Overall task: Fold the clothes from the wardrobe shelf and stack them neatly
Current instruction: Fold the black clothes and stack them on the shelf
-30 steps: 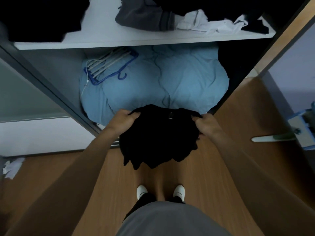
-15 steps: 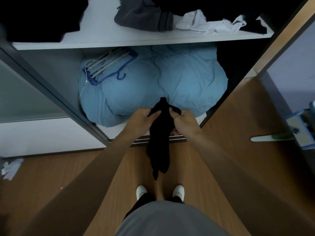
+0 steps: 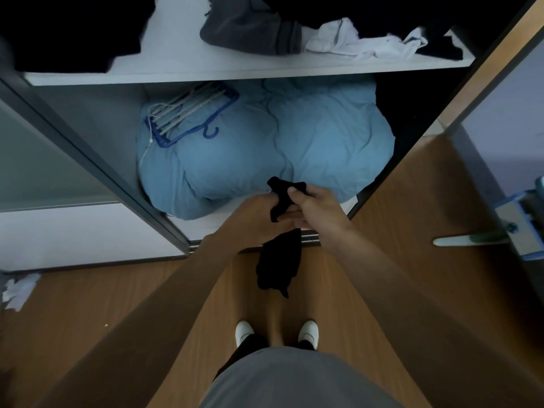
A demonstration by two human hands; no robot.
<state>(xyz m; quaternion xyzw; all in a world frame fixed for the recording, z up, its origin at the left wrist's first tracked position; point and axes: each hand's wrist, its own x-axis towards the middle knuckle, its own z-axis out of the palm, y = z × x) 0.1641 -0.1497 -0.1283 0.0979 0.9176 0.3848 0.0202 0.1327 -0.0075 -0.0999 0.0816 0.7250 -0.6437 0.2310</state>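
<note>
Both stretched forward | left grip clutches black garment | right grip pinches it

Beyond the fingers a duvet lies under the shelf, hangers on its left; a garment hangs beneath them.

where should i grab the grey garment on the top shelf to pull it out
Probably take the grey garment at its ribbed band, the thick end on its right near the shelf front, reaching straight in from the open front. The white cloth lies right beside the band, so pinch only grey.
</note>
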